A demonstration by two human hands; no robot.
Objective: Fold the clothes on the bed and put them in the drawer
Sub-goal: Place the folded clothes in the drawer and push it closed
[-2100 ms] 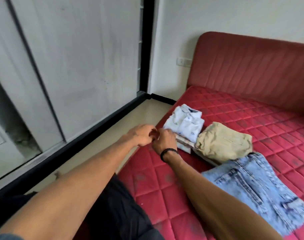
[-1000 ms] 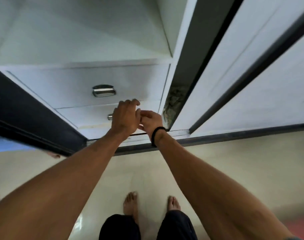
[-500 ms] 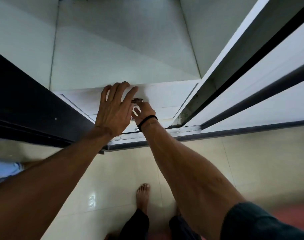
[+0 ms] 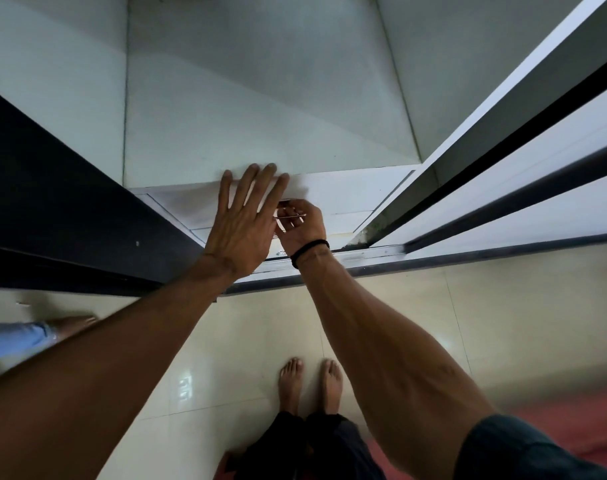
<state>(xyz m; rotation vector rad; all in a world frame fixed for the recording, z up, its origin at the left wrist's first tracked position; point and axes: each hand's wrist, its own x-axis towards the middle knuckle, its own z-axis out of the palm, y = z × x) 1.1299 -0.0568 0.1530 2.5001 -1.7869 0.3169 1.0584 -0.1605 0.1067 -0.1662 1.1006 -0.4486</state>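
Right hand [image 4: 300, 225] curled around the metal handle [image 4: 291, 216] of the drawer [image 4: 343, 192]; left hand [image 4: 241, 220] flat, fingers spread, left of that handle. Probably shut. Pull straight out, brace lightly. No clothes visible.

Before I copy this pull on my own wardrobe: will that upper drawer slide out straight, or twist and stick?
Probably straight: the right hand pinches the metal handle near the middle of the drawer front. The front looks like rigid board, unlikely to flex. The left hand lies flat on it, perhaps steadying.
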